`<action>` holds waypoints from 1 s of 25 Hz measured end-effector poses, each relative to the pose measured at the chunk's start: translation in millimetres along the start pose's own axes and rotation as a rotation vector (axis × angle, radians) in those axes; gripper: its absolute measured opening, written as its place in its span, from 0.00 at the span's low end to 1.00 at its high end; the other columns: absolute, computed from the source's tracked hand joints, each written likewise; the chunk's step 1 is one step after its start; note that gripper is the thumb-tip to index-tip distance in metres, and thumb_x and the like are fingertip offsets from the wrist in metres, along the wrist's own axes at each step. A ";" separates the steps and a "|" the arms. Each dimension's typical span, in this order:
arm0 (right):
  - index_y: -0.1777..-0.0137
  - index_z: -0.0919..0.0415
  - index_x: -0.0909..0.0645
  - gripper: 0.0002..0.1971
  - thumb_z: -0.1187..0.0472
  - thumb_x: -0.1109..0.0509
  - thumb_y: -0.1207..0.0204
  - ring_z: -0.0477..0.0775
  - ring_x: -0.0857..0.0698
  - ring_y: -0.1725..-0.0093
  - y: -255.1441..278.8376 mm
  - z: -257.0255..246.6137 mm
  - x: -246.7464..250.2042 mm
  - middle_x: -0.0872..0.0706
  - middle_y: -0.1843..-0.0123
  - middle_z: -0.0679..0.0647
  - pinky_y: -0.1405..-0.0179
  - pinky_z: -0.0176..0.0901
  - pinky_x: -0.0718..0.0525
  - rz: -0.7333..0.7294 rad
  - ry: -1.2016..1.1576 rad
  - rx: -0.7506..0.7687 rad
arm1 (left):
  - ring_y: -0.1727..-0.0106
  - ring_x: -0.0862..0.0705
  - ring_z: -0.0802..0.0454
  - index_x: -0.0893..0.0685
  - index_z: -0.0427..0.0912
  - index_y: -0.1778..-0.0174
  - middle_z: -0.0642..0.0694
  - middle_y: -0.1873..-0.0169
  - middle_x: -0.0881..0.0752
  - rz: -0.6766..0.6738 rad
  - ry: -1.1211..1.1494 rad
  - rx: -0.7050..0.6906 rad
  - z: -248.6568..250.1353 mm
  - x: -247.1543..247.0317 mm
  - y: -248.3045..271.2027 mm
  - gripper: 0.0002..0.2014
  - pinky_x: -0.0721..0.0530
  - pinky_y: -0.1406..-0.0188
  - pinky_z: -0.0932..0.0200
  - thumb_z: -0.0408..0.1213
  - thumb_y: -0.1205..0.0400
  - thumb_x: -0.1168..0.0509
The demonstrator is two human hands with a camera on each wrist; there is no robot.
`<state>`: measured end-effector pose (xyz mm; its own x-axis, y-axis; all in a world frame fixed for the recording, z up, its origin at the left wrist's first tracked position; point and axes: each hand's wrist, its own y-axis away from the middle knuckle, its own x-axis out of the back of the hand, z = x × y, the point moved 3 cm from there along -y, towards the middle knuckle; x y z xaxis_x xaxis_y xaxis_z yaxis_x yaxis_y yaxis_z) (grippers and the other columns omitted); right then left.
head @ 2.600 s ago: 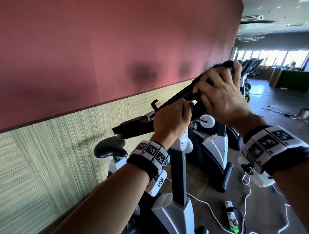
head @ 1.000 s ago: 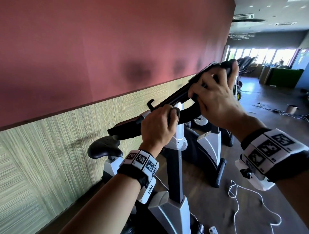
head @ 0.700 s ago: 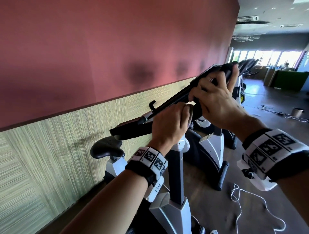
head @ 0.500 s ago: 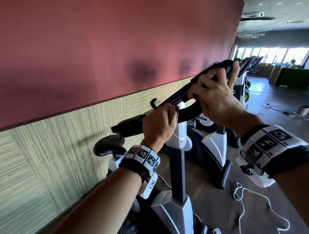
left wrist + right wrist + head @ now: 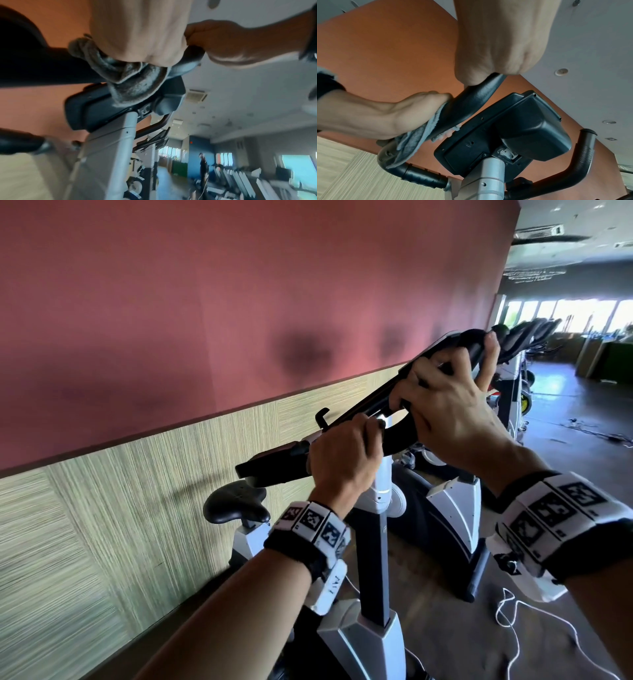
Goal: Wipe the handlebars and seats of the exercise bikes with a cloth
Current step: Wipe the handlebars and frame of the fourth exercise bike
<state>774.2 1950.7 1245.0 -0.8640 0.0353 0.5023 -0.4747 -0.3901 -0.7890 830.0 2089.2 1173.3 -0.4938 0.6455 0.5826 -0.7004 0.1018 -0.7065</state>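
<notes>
- Left hand (image 5: 344, 455) is wrapped round the black handlebar (image 5: 274, 463), grip clamped on a grey cloth (image 5: 130, 81) bunched between palm and bar.
- From the left wrist view the cloth hangs under the palm, folded and draped against the back of the console (image 5: 106, 108).
- From the right wrist view the cloth (image 5: 412, 143) runs along the curved bar (image 5: 476, 100), trailing down towards the bend.
- Right hand (image 5: 452, 412) sits higher up the same handlebar, fingers curled over the upper end, grip closed on the bar itself.
- The two hands are close together on the bar, left lower, right upper.
- The console's dark back (image 5: 513, 132) sits on the silver post (image 5: 371, 559), just beside both hands.
- The black seat (image 5: 236, 505) is below and left of the left wrist, near the striped wall panel (image 5: 85, 525).
- More bikes (image 5: 524, 333) line the red wall (image 5: 205, 302) beyond.
- A white cable (image 5: 513, 618) lies on the floor at right.
</notes>
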 end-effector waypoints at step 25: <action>0.49 0.59 0.16 0.09 0.60 0.39 0.16 0.65 0.25 0.36 7.5 -3.2 0.3 0.18 0.51 0.53 0.17 0.73 0.59 0.058 0.037 -0.001 | 0.82 0.24 0.44 0.20 0.41 0.65 0.49 0.83 0.28 -0.060 -0.359 -0.336 -79.6 10.2 -10.9 0.23 0.12 0.57 0.48 0.47 0.09 0.48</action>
<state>769.9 1950.7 1238.1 -0.8958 0.0466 0.4420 -0.4235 -0.3915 -0.8169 873.7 2154.9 1155.0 -0.6457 0.3353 0.6860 -0.5574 0.4070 -0.7236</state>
